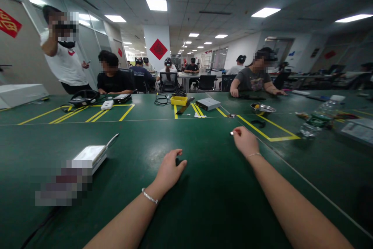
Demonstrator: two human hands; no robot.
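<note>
Pinching a small pale piece (232, 133) between thumb and fingertips, the right hand (245, 141) rests low on the green table (204, 210), narrowed to a tight grip around it; what the piece is cannot be told, as it is too small; it sits at the tips of the fingers, just above the table top, near a yellow tape line (264, 132) that runs off to the right; a thin bracelet (253, 155) circles the right wrist; the left hand (170, 169) lies palm down on the table, well apart from the right one, fingers loosely bent and thumb out to the side, gripping nothing that shows; a beaded bracelet (149, 196) sits on its wrist; off to the left a flat white box (90, 155) with a thin cable lies on the table, next to a blurred patch; further back stand a metal bowl (263, 108), a black ring (258, 123), a grey box (208, 103) and a yellow tray (178, 100); a plastic bottle (316, 124) lies on its side at the right; across the table a person in a grey shirt (253, 80) leans on both arms, a person in a black shirt (115, 80) sits at the left, and another in a white shirt (65, 62) stands beside them.
</note>
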